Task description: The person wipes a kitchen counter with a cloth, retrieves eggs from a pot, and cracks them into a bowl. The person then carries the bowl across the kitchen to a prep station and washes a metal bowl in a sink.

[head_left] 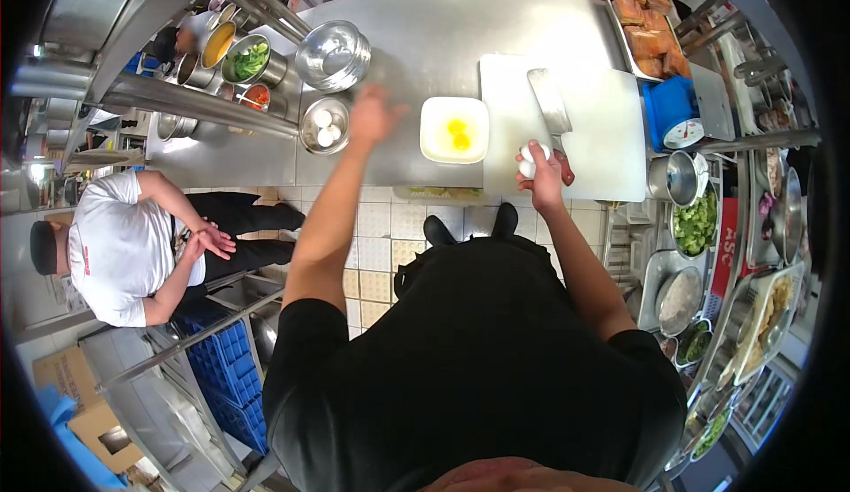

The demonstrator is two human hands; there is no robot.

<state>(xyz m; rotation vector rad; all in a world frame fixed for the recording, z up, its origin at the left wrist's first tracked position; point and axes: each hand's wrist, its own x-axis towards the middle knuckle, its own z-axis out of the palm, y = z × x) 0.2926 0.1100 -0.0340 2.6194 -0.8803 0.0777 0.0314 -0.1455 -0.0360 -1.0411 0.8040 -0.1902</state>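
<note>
My right hand [544, 180] is closed around white eggs [529, 168]; two rounded white shapes show between the fingers, just over the front edge of the cutting board [605, 116]. Beside it lies a cleaver-like knife [551, 102], its blade pointing away and its dark reddish handle partly behind my hand. My left hand [376, 115], smeared by motion, is over the steel table with fingers apart and nothing visible in it. Left of it sits a small metal bowl [307, 135] with several white eggs [326, 127]. Between my hands a square white dish [428, 142] holds two yolks [459, 134] in clear egg white.
Stacked metal bowls [334, 56] stand at the table's back left. Beyond a steel post are pots of greens [251, 60] and orange liquid [218, 44]. A tray of browned meat slabs [645, 27] and a blue container [670, 102] are at right. Another person [124, 244] stands at left.
</note>
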